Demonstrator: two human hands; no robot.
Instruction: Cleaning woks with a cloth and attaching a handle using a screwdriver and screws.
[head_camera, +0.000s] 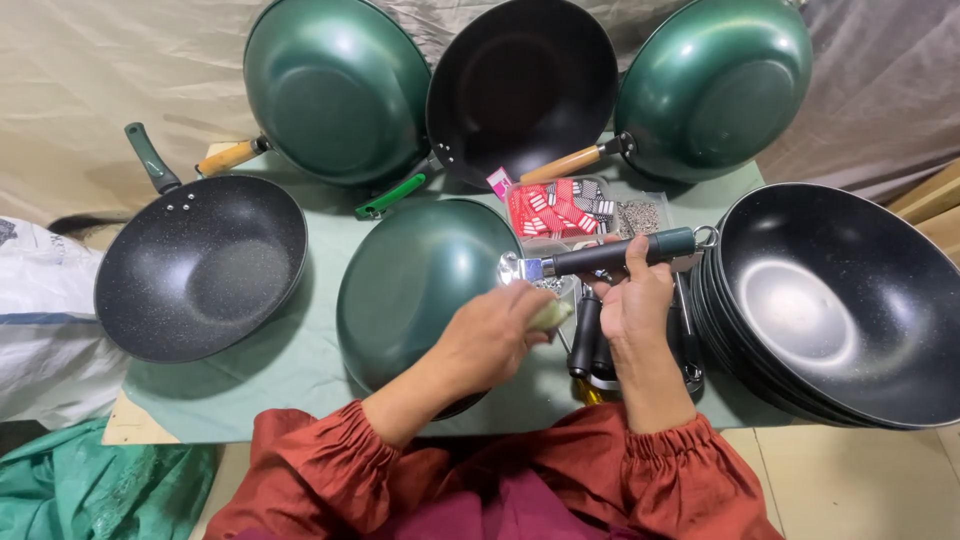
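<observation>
right hand (637, 298) grips a dark pan handle (618, 253), left hand (498, 335) pinches a pale cloth (551, 315) beneath it; a loosened grip might drop the handle onto the green wok (420, 275) by the left hand.

Upturned green wok (420, 285) glossy enamelled metal; stacked black woks (840, 300) speckled, semi-gloss inside; dark pan handle (620, 253) matt with shiny metal end; table cloth (290, 365) matt green fabric; wooden handle (562, 165) smooth

we see a table (300, 370) under a pale green cloth. on it lie an upturned green wok (420, 285), a black pan (200, 265) at left, a stack of black woks (840, 305) at right, and a tray (575, 210) of small parts.
</observation>
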